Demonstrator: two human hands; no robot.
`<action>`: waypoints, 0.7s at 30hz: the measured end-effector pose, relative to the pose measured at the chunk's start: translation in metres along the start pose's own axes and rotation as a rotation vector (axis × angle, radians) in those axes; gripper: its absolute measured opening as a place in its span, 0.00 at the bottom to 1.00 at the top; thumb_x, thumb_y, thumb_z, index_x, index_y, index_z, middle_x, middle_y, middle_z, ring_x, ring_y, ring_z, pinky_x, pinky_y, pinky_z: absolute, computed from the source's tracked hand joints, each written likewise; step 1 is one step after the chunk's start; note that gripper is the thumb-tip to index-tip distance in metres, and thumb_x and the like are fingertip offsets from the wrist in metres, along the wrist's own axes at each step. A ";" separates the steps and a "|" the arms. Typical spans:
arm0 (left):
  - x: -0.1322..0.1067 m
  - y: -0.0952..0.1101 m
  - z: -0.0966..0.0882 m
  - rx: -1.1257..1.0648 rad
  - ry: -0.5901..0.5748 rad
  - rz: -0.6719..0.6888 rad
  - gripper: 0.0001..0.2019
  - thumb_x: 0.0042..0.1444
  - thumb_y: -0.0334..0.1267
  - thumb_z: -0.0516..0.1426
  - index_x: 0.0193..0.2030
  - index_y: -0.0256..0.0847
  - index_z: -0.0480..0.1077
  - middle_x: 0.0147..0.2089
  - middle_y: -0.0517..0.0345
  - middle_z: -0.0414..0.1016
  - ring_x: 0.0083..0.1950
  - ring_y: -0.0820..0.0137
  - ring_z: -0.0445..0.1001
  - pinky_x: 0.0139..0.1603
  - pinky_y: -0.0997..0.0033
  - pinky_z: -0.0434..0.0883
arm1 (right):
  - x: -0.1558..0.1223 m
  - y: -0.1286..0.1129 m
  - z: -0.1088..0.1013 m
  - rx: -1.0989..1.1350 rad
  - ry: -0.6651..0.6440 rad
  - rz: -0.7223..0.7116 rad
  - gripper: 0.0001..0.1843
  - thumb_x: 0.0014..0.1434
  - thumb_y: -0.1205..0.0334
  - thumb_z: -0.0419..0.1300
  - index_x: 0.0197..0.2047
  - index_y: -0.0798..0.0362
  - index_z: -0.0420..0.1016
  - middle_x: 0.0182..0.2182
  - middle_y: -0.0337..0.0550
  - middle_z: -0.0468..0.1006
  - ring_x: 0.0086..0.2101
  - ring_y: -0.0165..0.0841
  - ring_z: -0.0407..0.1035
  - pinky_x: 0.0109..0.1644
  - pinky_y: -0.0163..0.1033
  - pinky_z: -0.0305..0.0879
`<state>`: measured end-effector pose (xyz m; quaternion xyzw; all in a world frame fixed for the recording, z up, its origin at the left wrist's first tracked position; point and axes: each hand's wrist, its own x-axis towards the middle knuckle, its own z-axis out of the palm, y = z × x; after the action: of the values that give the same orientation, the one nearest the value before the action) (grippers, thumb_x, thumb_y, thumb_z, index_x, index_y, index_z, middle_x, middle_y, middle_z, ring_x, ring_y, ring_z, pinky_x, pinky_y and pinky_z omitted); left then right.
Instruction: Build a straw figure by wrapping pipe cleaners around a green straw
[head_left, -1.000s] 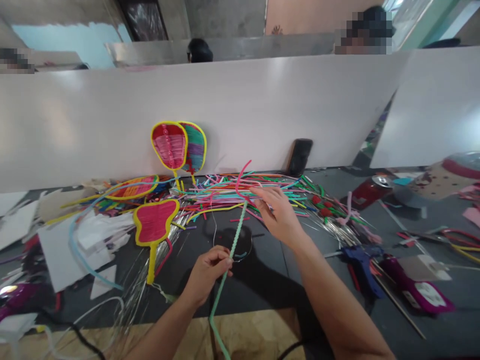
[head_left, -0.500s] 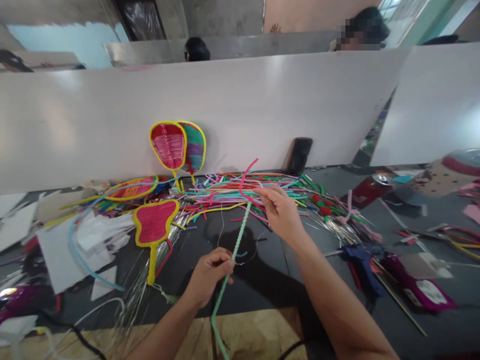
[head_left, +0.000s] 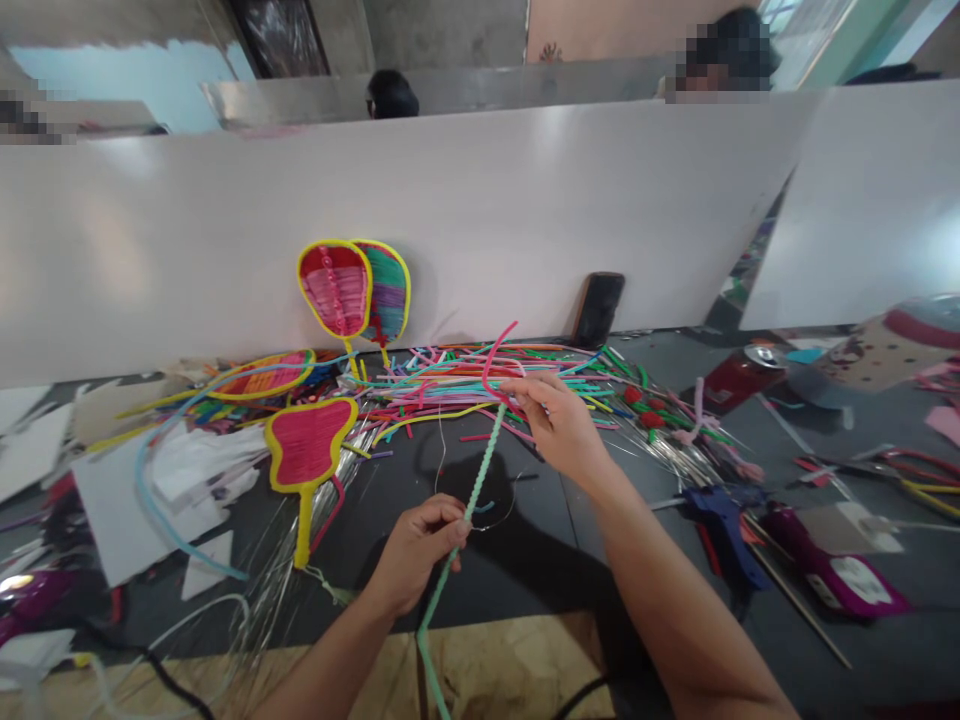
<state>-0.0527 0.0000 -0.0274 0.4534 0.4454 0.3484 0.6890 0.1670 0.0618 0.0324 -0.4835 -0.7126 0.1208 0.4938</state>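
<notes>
My left hand [head_left: 427,548] pinches a pale green pipe cleaner [head_left: 486,462] that is coiled in a tight spiral above my fingers. Below them its green tail bends down past the table's front edge. At the upper end, my right hand [head_left: 551,415] is closed on a pink pipe cleaner [head_left: 490,362], whose free end curves up and away. The pink and green pieces meet by my right fingertips; how they join is hidden. A thin wire [head_left: 441,455] loops near my left fingers. Left of my hands lies a pink paddle-shaped fan [head_left: 306,445] with a yellow rim and handle.
Many coloured pipe cleaners [head_left: 450,378] lie heaped behind my hands. Two fans [head_left: 337,290] and a phone [head_left: 598,308] lean on the white partition [head_left: 480,220]. To the right are a red can [head_left: 742,380], scissors [head_left: 892,470] and a blue glue gun [head_left: 724,530]. People sit beyond the partition.
Little differs. My right hand has shifted very slightly, with the pink piece still in it; my left hand keeps its pinch on the green pipe cleaner.
</notes>
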 end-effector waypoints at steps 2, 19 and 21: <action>0.000 0.001 0.001 -0.005 0.002 0.004 0.11 0.45 0.41 0.64 0.23 0.35 0.72 0.35 0.58 0.64 0.26 0.80 0.63 0.20 0.80 0.67 | 0.000 -0.001 -0.001 0.001 -0.011 0.002 0.15 0.62 0.68 0.48 0.43 0.50 0.75 0.34 0.44 0.74 0.37 0.34 0.68 0.41 0.40 0.66; -0.002 -0.001 0.003 0.048 -0.044 -0.058 0.14 0.44 0.46 0.64 0.27 0.36 0.70 0.27 0.61 0.64 0.25 0.77 0.64 0.20 0.78 0.68 | 0.000 -0.001 -0.004 -0.036 -0.109 0.063 0.14 0.58 0.71 0.50 0.41 0.52 0.75 0.36 0.42 0.80 0.38 0.34 0.72 0.42 0.37 0.66; -0.002 -0.002 0.003 0.087 -0.053 -0.083 0.15 0.45 0.47 0.63 0.28 0.37 0.69 0.24 0.63 0.65 0.23 0.77 0.64 0.21 0.77 0.68 | 0.000 -0.001 -0.004 -0.042 -0.124 0.067 0.14 0.58 0.71 0.50 0.41 0.52 0.75 0.36 0.42 0.80 0.38 0.34 0.72 0.42 0.37 0.65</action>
<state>-0.0504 -0.0036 -0.0278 0.4730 0.4601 0.2877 0.6941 0.1699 0.0603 0.0348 -0.5088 -0.7277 0.1520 0.4341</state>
